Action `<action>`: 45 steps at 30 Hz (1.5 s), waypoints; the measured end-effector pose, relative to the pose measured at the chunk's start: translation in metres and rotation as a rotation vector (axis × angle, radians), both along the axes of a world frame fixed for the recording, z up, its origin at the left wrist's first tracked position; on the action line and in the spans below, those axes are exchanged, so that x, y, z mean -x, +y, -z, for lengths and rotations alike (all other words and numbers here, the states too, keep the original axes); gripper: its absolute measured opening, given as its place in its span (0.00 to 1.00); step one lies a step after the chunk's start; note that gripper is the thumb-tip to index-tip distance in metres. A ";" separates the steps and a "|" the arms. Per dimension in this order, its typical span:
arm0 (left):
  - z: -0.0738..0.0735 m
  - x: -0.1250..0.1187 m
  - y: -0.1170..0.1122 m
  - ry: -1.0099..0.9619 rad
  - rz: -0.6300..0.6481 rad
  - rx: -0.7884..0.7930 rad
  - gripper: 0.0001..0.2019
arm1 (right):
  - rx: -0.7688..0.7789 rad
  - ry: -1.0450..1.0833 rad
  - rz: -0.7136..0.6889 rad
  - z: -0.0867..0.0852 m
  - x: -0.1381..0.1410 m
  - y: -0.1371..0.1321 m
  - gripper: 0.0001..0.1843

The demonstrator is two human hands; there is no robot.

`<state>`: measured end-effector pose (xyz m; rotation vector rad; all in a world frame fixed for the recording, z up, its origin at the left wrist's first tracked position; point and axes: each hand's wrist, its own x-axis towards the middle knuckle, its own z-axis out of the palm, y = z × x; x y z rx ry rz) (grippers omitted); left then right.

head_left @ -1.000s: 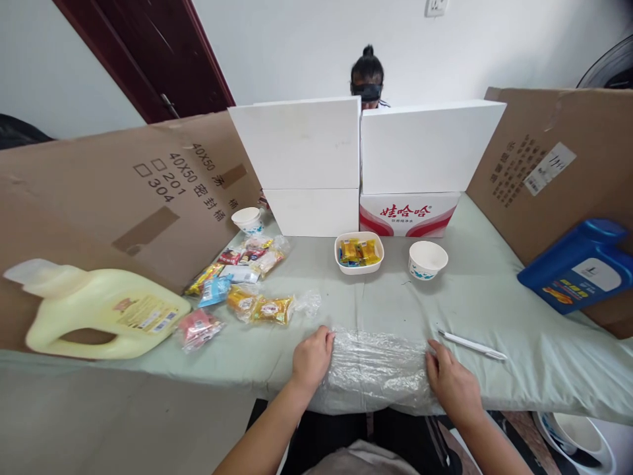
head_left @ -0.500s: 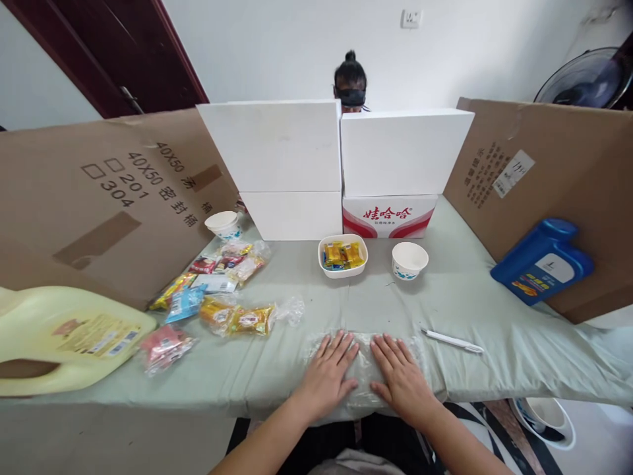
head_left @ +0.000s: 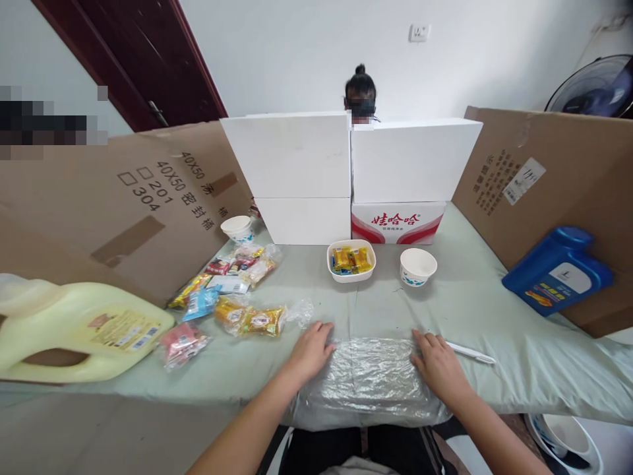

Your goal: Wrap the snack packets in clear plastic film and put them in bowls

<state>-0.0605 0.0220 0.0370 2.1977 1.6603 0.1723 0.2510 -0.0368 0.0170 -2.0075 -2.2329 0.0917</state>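
A clear, crinkled plastic bag (head_left: 370, 376) lies flat at the table's front edge, its near side hanging slightly over. My left hand (head_left: 312, 348) touches its far left corner, thumb apart from the fingers. At the far right corner rests my right hand (head_left: 436, 361), also open, with fingers stretched forward. Just beyond the right hand lies a white pen (head_left: 472, 353), its left end partly hidden behind the fingers. Clear-wrapped yellow snack packs (head_left: 262, 321) lie a little past my left hand.
A white dish (head_left: 351, 277) holds yellow and blue packets; a paper bowl (head_left: 418, 267) stands beside it. Snack packets (head_left: 202, 302) and a yellow jug (head_left: 113, 330) are left, a blue bottle (head_left: 558, 270) right. White boxes (head_left: 301, 221) stand behind, with a person beyond.
My hands have moved apart, from lying flat on the middle of the plastic bag to its far corners. More of the bag now shows. The camera view has shifted slightly.
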 end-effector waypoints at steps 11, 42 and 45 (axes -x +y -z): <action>-0.061 -0.002 0.038 -0.149 0.103 -0.065 0.08 | -0.107 0.288 0.002 -0.065 -0.024 0.038 0.07; 0.014 -0.041 -0.025 -0.078 0.403 -0.314 0.24 | -0.100 0.084 -0.342 0.009 0.059 0.006 0.34; 0.035 -0.034 -0.024 0.071 0.412 -0.318 0.33 | -0.093 0.008 -0.250 0.032 0.055 0.004 0.41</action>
